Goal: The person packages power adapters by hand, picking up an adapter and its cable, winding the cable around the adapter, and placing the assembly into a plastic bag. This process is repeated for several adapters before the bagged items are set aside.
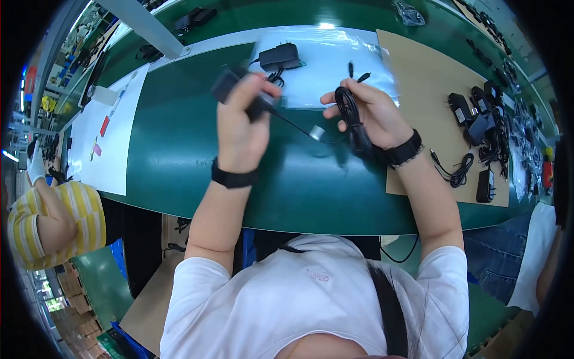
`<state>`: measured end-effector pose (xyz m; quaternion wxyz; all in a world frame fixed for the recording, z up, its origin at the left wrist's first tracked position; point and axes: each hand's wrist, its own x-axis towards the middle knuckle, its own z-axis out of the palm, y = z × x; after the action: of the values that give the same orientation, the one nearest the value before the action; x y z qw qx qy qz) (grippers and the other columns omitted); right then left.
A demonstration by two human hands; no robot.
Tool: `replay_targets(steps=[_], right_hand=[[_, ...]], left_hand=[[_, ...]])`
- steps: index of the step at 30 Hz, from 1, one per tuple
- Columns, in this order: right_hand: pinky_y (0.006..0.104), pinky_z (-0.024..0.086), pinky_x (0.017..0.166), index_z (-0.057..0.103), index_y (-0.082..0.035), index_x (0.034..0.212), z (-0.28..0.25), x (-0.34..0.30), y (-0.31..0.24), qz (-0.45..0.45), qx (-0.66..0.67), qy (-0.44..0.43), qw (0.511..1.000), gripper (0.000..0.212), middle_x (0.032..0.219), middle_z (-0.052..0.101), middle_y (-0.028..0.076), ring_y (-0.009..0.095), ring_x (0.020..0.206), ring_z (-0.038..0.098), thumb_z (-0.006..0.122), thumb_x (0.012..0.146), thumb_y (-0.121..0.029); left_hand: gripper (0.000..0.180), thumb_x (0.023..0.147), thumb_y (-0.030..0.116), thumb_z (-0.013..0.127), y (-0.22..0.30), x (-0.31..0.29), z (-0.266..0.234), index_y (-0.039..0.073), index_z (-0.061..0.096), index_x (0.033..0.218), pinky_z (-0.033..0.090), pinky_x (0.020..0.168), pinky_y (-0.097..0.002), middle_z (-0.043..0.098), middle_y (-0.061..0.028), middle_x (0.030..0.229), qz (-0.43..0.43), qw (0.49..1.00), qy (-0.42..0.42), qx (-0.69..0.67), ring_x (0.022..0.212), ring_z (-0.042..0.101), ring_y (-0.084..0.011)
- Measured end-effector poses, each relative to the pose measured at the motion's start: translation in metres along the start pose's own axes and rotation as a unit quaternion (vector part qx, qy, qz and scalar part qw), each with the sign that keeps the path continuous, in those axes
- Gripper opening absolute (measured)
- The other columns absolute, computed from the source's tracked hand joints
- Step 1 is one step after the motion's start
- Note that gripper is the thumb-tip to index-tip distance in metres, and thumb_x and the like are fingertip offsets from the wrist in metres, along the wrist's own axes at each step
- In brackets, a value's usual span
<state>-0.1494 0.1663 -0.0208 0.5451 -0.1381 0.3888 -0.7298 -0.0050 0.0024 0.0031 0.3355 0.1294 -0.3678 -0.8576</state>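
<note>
My left hand (242, 131), smeared a little by motion, is closed around a black power adapter (226, 84) above the green table. A thin black cord leads from that adapter toward the right, with a small white tag (317, 132) on it. My right hand (382, 116) grips a coiled black cable bundle (348, 107); plug ends stick up past its thumb. Just beyond my hands, a second black adapter (280, 57) with its cord rests on a stack of clear plastic bags (335, 66).
Several adapters (478, 116) and a coiled cable (460, 173) lie on a brown cardboard sheet (412, 60) at the right. White paper (113, 149) with small items covers the left side. A person in a yellow striped shirt (57, 221) is at far left; another person's jeans (499, 254) show at right.
</note>
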Motion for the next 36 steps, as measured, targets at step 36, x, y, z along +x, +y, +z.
replay_targets(steps=[36], right_hand=[[0.0176,0.028,0.035,0.052,-0.01,0.096,0.062,-0.015,0.033,0.029,0.098,0.118,0.988,0.018,0.067,0.048,-0.001,0.006,0.042,0.035,0.043,0.095,-0.026]], left_hand=[[0.049,0.067,-0.001,0.076,-0.032,-0.019,0.0,0.002,0.044,0.104,0.052,0.074,-0.0289,0.058,-0.0104,0.096,0.095,0.979,-0.143,0.11,0.088,0.059,-0.016]])
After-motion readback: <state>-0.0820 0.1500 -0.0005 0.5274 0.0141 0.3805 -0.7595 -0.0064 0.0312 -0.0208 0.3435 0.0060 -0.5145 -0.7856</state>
